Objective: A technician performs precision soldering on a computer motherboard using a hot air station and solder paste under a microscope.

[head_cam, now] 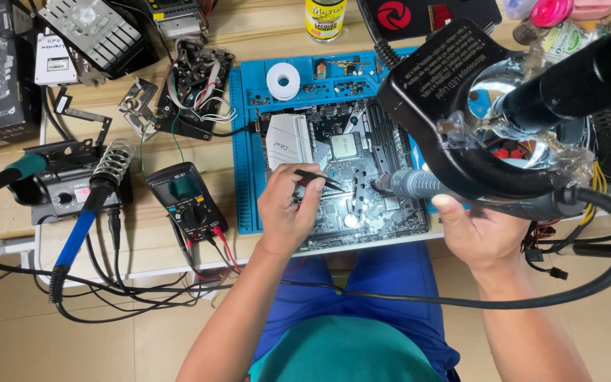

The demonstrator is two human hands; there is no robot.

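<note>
A computer motherboard lies on a blue work mat in front of me. My left hand rests on the board's near left part and pinches black tweezers, whose tips point right toward the board's middle. My right hand grips a grey hot-air handpiece; its nozzle points left at the same spot on the board. A black ring magnifier lamp hangs over the board's right side and hides part of it and of my right hand.
A multimeter with red and black leads sits left of the mat. Further left stands a soldering station with a blue iron in its coil holder. Loose circuit boards, a solder spool and cables crowd the desk.
</note>
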